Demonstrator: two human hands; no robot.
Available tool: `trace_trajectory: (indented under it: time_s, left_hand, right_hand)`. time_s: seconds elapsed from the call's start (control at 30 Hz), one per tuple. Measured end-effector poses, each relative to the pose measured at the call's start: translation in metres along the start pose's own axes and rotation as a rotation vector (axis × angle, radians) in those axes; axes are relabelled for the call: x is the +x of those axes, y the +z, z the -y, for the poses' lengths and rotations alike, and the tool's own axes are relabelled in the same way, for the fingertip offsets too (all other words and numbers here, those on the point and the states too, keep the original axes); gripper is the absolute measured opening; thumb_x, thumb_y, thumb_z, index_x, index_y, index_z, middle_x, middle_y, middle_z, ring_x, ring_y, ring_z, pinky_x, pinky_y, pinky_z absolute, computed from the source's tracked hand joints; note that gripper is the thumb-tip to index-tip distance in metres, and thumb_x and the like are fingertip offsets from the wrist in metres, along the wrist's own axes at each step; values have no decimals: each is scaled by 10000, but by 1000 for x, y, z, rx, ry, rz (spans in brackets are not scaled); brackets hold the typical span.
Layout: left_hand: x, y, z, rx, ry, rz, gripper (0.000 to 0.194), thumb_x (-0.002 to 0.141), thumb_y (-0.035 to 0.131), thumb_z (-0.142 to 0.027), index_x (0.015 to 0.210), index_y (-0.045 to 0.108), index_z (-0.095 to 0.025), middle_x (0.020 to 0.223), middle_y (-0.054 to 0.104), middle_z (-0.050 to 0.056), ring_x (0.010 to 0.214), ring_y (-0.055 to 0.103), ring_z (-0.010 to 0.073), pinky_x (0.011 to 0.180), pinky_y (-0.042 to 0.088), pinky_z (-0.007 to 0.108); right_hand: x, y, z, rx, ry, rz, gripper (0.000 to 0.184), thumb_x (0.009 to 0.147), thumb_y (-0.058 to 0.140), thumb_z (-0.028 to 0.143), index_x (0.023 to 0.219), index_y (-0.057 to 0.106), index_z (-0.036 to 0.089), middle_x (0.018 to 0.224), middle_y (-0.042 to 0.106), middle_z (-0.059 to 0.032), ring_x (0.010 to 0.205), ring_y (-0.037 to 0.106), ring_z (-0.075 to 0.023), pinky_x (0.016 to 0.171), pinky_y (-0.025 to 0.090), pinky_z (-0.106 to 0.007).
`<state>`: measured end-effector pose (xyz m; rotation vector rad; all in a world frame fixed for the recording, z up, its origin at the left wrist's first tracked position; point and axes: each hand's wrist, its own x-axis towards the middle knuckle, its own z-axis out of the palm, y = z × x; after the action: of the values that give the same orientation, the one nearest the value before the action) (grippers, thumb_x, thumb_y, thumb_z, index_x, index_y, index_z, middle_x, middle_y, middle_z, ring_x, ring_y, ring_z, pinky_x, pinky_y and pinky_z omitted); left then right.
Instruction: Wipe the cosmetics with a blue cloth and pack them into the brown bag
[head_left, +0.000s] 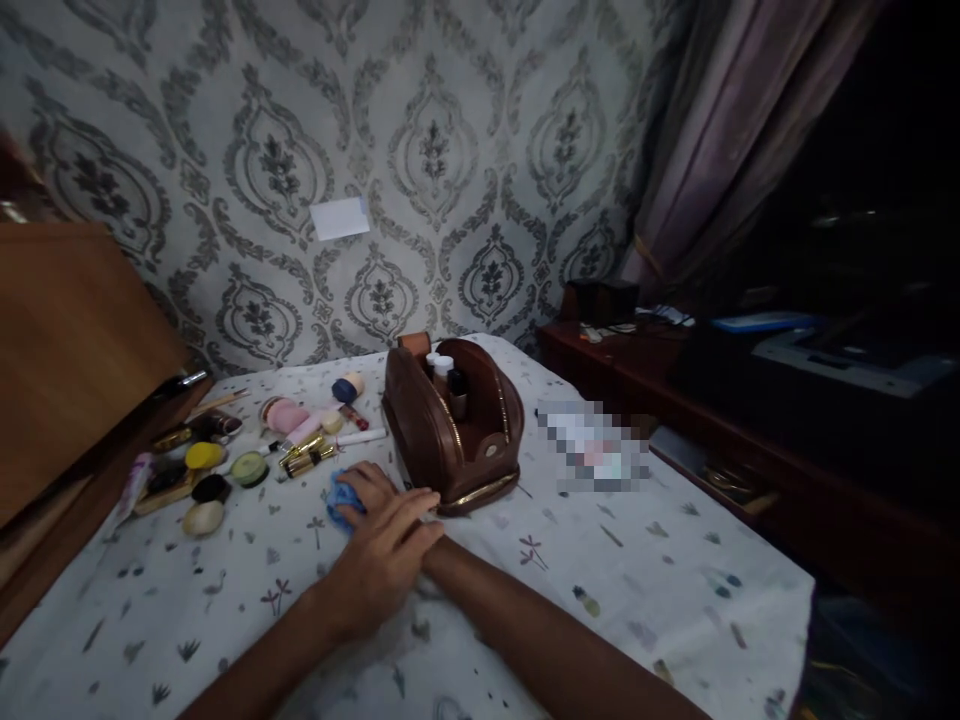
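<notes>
My right hand (369, 488) reaches across to the left, its fingers closed over a crumpled blue cloth (342, 500) on the bedsheet. Crossing over that wrist, my left hand (386, 560) holds nothing and has its fingers stretched out. Its fingertips come close to the lower front corner of a brown toiletry bag (420, 430); whether they touch it I cannot tell. The bag stands unzipped, with white-capped and dark-capped bottles (448, 385) upright inside. Left of my hands lie gold tubes (306, 460), a green round jar (249, 469), a yellow lid (205, 456) and a pink item (287, 415).
Further cosmetics, including a dark blue round item (347, 389), lie spread over the patterned sheet (450, 650). A wooden panel (75, 340) borders the left side. To the right are a blurred packet (596, 445) and a dark red desk (600, 360) with an open drawer. Patterned wallpaper backs the scene.
</notes>
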<state>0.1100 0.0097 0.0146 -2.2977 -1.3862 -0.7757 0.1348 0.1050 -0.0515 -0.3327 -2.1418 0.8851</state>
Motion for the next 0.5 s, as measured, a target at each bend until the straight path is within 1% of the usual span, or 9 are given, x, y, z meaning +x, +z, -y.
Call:
trace_trajectory:
  time_s: [0.07,0.13,0.2,0.27,0.33,0.4,0.5]
  left_hand:
    - [-10,-8,9,2,-22,-30,340,925,360,-42,1182,567,-124,1287,600,187,1248,549,245,1006,527,405]
    - [-18,-17,18,24,-39,-37,312,918,391,-42,1165,567,-115,1267,606,192,1219,565,246,992,536,400]
    - [-25,-24,28,47,-38,-35,305,916,409,-54,1171,563,-117,1259,608,191,1204,570,253,988,537,416]
    - [-33,-29,40,44,-63,-31,336,914,412,-65,1214,549,-132,1267,602,181,1218,557,257,1008,521,444]
    - [-42,-32,53,30,-150,-31,372,911,416,-75,1253,536,-156,1279,595,165,1230,543,250,1032,498,462]
    - [-50,-34,69,42,-271,-48,372,907,420,-79,1244,549,-169,1274,594,151,1229,535,243,1043,484,467]
    - [-63,-39,93,187,-463,-34,338,907,414,-78,1175,596,-173,1244,609,133,1203,547,240,1028,479,469]
  right_hand:
    - [4,1,-2,-2,-20,40,262,894,595,312,1144,673,324,1060,643,-134,1057,615,-335,844,565,-456]
    - [7,2,-5,1,-51,99,249,890,576,251,1114,671,305,1054,654,-123,1061,617,-296,895,553,-409]
    - [10,3,-8,19,-66,137,283,879,539,181,1122,647,277,1092,650,-101,1083,604,-252,973,519,-383]
    - [13,3,-11,30,-74,177,280,866,501,144,1101,626,231,1065,645,-87,1024,616,-222,958,524,-381]
    - [17,1,-12,14,-77,217,296,831,519,126,1104,611,193,1070,629,-86,1043,595,-225,975,503,-411]
    - [24,-1,-10,-19,-79,268,316,782,589,124,1092,620,176,1072,617,-88,1062,577,-239,979,484,-420]
    - [35,-7,-1,-88,-65,349,283,751,685,158,1033,656,176,1032,611,-86,1031,578,-251,939,477,-395]
